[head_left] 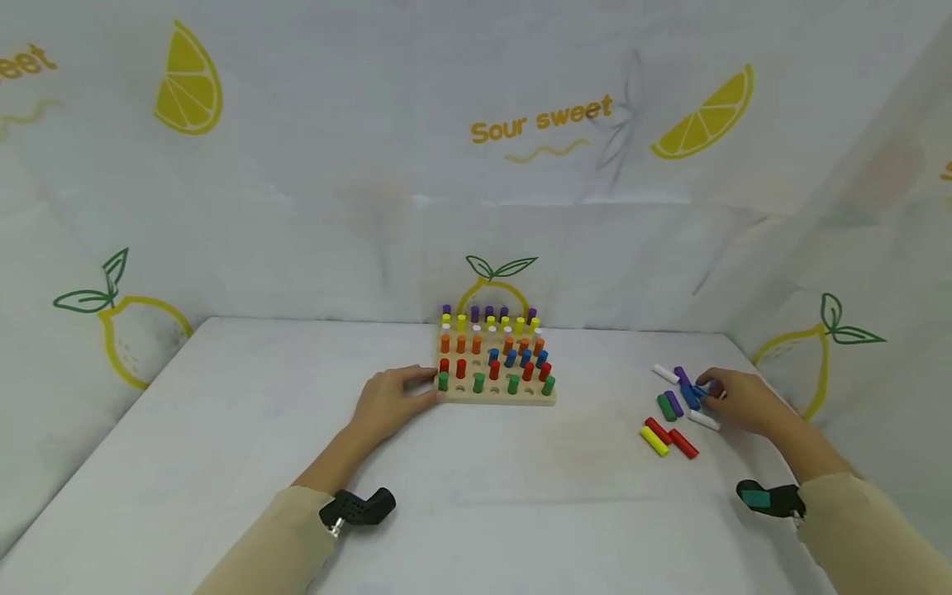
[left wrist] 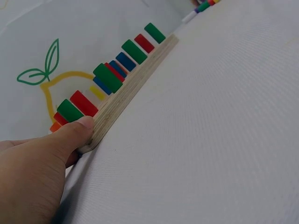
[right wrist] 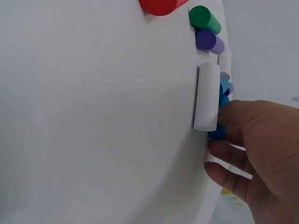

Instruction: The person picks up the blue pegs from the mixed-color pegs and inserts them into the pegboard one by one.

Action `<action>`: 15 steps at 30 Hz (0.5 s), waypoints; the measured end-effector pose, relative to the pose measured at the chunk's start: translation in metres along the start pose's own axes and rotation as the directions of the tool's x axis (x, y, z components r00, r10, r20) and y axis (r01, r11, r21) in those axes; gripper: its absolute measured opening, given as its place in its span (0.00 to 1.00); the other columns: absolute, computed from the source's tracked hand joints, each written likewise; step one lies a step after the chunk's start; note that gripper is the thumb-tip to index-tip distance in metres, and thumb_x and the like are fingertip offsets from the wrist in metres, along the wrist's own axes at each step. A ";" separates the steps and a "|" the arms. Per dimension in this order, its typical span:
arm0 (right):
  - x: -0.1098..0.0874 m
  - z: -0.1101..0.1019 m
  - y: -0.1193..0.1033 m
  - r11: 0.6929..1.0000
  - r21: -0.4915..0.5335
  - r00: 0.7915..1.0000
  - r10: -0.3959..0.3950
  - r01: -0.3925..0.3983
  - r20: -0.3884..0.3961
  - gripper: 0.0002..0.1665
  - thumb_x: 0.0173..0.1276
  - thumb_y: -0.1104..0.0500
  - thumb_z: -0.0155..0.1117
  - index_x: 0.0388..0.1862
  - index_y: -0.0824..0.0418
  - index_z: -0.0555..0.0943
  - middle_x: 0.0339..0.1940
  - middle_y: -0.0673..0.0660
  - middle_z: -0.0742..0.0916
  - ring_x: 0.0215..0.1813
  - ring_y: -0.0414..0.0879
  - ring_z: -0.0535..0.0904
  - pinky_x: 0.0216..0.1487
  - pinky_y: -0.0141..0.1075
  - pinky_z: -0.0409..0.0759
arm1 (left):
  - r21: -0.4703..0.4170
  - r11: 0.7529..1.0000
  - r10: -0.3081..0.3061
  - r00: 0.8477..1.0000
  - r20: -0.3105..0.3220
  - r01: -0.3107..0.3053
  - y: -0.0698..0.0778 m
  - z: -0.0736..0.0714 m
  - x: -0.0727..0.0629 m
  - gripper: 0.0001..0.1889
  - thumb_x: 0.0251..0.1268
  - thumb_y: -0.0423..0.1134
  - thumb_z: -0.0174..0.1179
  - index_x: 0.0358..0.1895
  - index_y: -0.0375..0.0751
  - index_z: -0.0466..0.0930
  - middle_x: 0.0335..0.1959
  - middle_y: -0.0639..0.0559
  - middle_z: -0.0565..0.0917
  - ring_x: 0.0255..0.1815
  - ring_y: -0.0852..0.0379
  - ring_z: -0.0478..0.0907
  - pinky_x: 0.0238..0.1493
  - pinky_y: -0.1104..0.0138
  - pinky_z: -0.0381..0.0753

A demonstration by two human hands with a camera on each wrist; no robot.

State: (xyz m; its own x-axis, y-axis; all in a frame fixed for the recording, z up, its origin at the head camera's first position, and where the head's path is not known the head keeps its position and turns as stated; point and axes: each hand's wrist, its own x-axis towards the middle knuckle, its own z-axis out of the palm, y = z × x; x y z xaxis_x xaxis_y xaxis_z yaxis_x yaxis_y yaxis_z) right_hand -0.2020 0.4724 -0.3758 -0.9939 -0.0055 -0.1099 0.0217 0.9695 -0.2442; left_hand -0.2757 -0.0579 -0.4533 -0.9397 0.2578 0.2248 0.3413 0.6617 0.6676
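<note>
A wooden pegboard (head_left: 497,398) stands at the table's back edge, with rows of purple, yellow, white, orange, blue, red and green pegs upright in it. My left hand (head_left: 389,402) grips its front left corner, the thumb (left wrist: 81,130) on the front edge beside a green peg (left wrist: 70,110). Over to the right, my right hand (head_left: 744,401) is at a loose pile of pegs and pinches a blue peg (head_left: 702,390) between thumb and fingertips. Another blue peg (head_left: 689,397) lies just under it. A white peg (right wrist: 207,97) lies right beside the thumb.
Around the right hand lie a second white peg (head_left: 665,374), purple pegs (head_left: 673,403) and a green peg (head_left: 666,407). Nearer the front are a yellow peg (head_left: 654,441) and red pegs (head_left: 683,444). A lemon-print sheet (head_left: 320,207) hangs behind the white table (head_left: 521,529).
</note>
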 end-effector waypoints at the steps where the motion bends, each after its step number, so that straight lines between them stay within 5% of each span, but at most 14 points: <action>1: 0.000 0.001 0.000 1.000 -0.001 1.000 -0.002 0.002 -0.005 0.22 0.67 0.63 0.64 0.58 0.72 0.76 0.38 0.64 0.83 0.38 0.51 0.77 0.38 0.43 0.86 | -0.001 1.000 0.002 1.000 0.001 -0.002 0.000 0.000 0.000 0.25 0.59 0.56 0.71 0.59 0.54 0.85 0.64 0.45 0.83 0.69 0.43 0.78 0.71 0.45 0.73; 15: 0.001 -0.005 -0.001 0.995 -0.008 0.986 -0.099 0.099 -0.136 0.23 0.71 0.63 0.61 0.62 0.69 0.75 0.38 0.65 0.85 0.36 0.50 0.79 0.34 0.41 0.85 | -0.007 1.000 0.008 1.000 -0.005 -0.008 0.004 -0.001 -0.001 0.24 0.59 0.54 0.71 0.58 0.52 0.86 0.61 0.47 0.85 0.67 0.44 0.79 0.69 0.46 0.75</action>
State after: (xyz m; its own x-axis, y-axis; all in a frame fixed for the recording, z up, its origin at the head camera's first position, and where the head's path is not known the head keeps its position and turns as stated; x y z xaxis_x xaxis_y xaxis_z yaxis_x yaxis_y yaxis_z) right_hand -0.2040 0.4722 -0.3708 -0.9966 -0.0682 0.0466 -0.0777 0.9661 -0.2461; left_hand -0.2735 -0.0561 -0.4507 -0.9371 0.2597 0.2331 0.3483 0.6548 0.6708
